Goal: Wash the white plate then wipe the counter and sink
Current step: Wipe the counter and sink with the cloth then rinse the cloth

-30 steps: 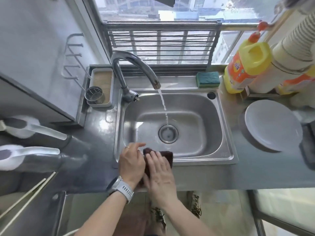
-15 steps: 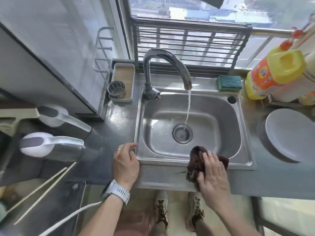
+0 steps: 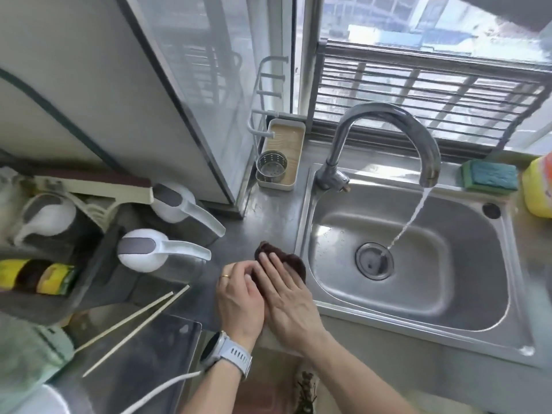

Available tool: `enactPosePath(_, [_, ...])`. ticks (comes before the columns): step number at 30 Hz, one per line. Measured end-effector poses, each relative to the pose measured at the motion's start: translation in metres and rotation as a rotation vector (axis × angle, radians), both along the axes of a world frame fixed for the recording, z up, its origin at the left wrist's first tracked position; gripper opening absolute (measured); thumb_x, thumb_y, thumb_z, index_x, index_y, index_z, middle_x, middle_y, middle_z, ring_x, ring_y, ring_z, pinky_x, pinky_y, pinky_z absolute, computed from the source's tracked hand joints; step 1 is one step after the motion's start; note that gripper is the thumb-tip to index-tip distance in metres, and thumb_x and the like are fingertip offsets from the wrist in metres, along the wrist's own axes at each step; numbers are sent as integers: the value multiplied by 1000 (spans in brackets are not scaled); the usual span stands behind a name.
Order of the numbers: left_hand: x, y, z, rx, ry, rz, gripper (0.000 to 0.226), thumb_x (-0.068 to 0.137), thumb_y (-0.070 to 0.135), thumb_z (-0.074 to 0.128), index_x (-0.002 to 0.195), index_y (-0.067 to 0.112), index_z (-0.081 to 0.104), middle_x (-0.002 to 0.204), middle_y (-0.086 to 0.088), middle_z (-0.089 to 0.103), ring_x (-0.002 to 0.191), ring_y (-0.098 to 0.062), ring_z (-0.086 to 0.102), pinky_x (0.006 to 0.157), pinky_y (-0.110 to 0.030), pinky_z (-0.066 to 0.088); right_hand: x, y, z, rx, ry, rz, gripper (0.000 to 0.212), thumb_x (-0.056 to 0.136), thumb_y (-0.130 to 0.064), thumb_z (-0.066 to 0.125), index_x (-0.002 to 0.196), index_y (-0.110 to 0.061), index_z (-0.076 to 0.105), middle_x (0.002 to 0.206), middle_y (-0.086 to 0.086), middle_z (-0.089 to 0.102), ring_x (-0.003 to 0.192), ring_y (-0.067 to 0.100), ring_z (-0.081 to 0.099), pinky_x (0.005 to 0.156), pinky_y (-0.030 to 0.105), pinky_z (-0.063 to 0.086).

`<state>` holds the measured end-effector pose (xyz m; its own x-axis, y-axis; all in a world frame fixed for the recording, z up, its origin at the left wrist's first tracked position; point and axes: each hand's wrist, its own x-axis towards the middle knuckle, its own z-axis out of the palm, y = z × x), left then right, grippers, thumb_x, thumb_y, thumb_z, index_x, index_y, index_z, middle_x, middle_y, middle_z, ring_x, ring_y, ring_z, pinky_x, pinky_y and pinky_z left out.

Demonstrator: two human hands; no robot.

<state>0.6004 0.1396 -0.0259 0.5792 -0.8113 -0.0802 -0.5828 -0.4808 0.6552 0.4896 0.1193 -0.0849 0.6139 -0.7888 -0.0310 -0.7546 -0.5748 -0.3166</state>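
Observation:
A dark brown cloth lies on the grey counter just left of the steel sink. My right hand presses flat on the cloth, fingers stretched out. My left hand, with a ring and a grey watch on the wrist, rests beside it with its fingertips at the cloth's left edge. Water runs from the curved tap into the sink near the drain. The white plate is out of view.
Two white-lidded jugs stand left of my hands, with a pair of chopsticks on a glass board. A tray with a metal strainer cup sits behind. A green sponge and a yellow detergent bottle are at the far right.
My right hand has slid the cloth left, from the sink's front rim onto the counter beside the sink. The view has swung left, and the plate has left the frame.

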Motion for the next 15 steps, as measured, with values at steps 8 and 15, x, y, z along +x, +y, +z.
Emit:
enactPosePath(8, [12,-10,-2,-14,123,125,26,94,-1,54,108,13,71,114,-7,67,107,-29,62,94,-31,42,25,-108,4,38,83,-213,66,104,-45,24,163,-16,13,171,3,7,158,20,1,129,40,6])
enactPosePath(15, [24,-16,9,-36,140,138,26,96,3,52,111,15,70,118,-6,68,113,-27,63,100,-39,48,3,25,7,16,99,-103,64,106,-41,36,161,-13,22,170,6,12,158,22,5,125,42,15])
